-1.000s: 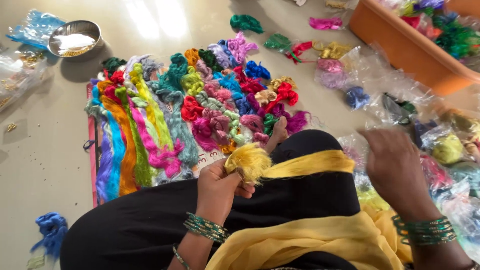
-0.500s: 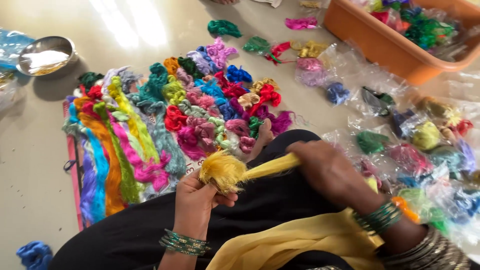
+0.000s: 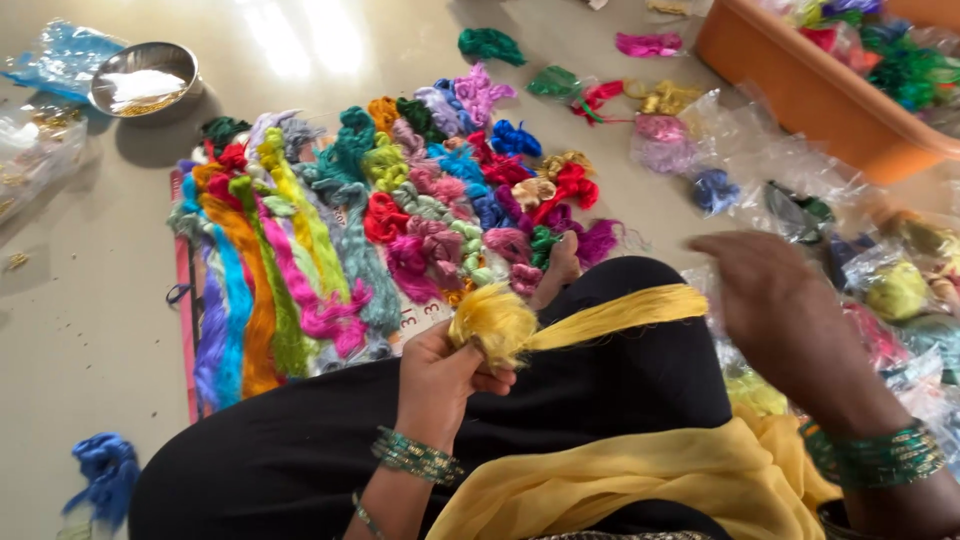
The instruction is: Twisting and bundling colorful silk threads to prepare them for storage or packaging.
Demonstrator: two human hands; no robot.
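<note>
Though blurred, right hand (image 3: pixel 790 310) unclear

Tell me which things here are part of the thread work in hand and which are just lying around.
In hand:
left hand, gripping the yellow thread bundle
right hand, open at the bundle's far end

Lying about:
sorted skeins on the floor
steel bowl
orange tub
plastic bags
blue skein

Smooth beige floor (image 3: pixel 70 330) shines with window light near its far edge.
</note>
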